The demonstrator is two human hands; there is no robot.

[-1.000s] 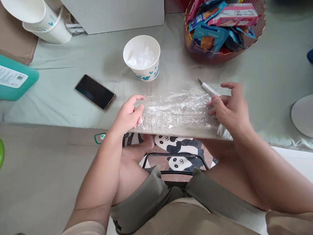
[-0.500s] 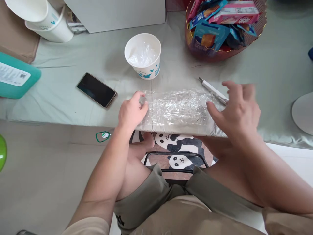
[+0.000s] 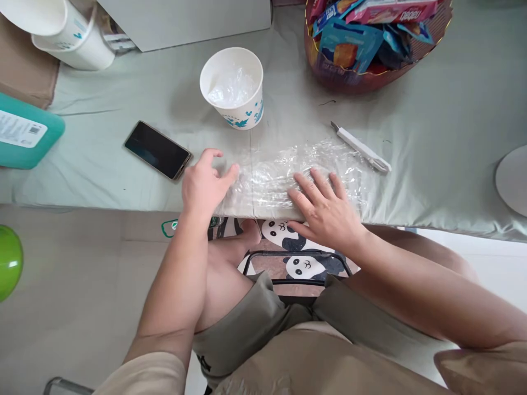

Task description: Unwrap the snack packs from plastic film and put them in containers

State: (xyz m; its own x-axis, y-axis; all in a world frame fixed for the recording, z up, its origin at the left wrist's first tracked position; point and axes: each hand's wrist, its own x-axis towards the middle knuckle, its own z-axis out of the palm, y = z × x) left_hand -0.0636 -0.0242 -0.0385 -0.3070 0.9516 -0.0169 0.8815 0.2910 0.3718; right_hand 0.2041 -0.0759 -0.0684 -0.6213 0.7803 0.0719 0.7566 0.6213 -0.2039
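A crinkled sheet of clear plastic film (image 3: pixel 267 178) lies along the front edge of the cloth-covered table. My right hand (image 3: pixel 325 208) rests flat on its right part, fingers spread. At the film's left end is my left hand (image 3: pixel 208 181), fingers apart and curved, holding nothing; whether it touches the film I cannot tell. A white craft knife (image 3: pixel 361 147) with its blade showing lies beside the film's upper right corner. Behind the film stands a white paper cup (image 3: pixel 242 112) with crumpled clear plastic inside.
A phone (image 3: pixel 158 149) lies left of my left hand. A basket (image 3: pixel 349 82) of snack packets stands at the back right, stacked paper cups (image 3: pixel 84 52) at the back left. A green container (image 3: pixel 31 131) is at the left edge, a white round object (image 3: pixel 513 178) at the right.
My right hand has come left and down from beside the craft knife onto the film. My left hand has shifted slightly left. The whole view has shifted a little.
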